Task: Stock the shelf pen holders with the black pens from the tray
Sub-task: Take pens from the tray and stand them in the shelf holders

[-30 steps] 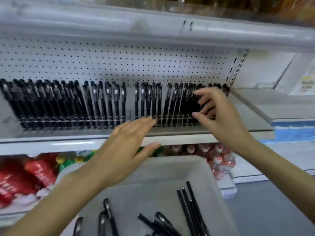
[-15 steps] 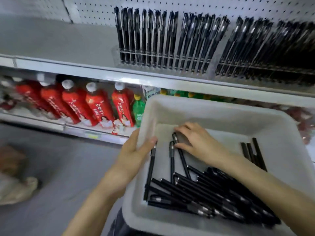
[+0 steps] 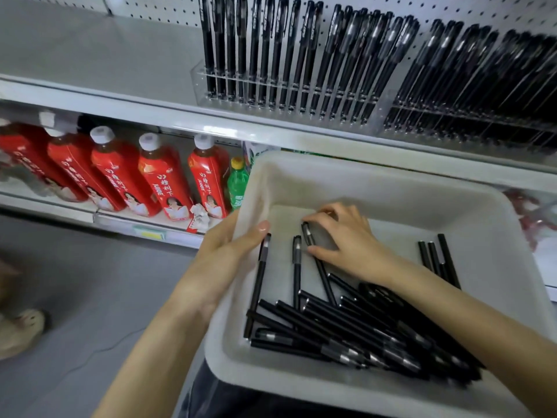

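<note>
A pale grey tray [image 3: 376,188] sits in front of me and holds several loose black pens [image 3: 346,324]. My left hand [image 3: 229,251] grips the tray's left rim, thumb over the edge. My right hand [image 3: 346,242] lies flat inside the tray, fingers closing around the cap end of one black pen [image 3: 319,267]. On the shelf above, clear pen holders [image 3: 289,95] stand filled with upright black pens, and a second holder [image 3: 470,116] lies to the right.
The shelf edge [image 3: 187,119] runs across above the tray. Below it at left stand red drink bottles [image 3: 156,179] and a green bottle [image 3: 238,182]. Grey floor [image 3: 90,297] lies at the lower left.
Both hands have come down from the shelf holders to the tray. The left now grips the rim, and the right has settled onto a pen. My view has dropped and shifted left.
</note>
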Demonstrator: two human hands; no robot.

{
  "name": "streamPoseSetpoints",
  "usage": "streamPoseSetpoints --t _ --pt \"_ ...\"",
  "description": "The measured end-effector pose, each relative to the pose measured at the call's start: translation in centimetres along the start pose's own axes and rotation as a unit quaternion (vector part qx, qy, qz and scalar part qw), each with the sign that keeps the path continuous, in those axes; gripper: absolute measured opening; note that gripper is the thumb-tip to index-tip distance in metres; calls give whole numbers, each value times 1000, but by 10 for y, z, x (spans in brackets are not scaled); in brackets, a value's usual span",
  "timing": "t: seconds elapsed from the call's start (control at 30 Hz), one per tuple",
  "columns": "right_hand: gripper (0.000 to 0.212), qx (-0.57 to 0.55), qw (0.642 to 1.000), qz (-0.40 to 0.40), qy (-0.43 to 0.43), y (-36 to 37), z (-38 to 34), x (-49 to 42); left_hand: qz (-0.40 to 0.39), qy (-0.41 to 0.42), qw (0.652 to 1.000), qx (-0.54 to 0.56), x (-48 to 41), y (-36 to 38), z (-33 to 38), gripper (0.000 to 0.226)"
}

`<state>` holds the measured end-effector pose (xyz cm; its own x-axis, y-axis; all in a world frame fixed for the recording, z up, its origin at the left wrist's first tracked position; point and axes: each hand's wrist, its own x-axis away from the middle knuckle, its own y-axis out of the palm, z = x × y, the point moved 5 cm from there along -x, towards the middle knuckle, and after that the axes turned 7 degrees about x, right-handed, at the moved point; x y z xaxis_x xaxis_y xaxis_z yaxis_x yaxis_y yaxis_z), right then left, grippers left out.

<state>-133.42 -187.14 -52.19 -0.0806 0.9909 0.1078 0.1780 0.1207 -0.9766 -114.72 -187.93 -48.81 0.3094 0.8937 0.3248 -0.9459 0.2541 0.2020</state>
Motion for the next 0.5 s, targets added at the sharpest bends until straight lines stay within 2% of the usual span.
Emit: streamPoseSetpoints --t 0.17,0.37,0.5 --pt "47 -111 992 19 60 -2 10 -11 -22 2 1000 -7 -14 1 10 28" --pt "36 -243 965 30 96 -4 12 -20 -30 3 999 -12 -17 -6 8 29" --pt "34 -290 951 27 106 -11 12 -23 -31 2 999 -11 -21 -10 8 27"
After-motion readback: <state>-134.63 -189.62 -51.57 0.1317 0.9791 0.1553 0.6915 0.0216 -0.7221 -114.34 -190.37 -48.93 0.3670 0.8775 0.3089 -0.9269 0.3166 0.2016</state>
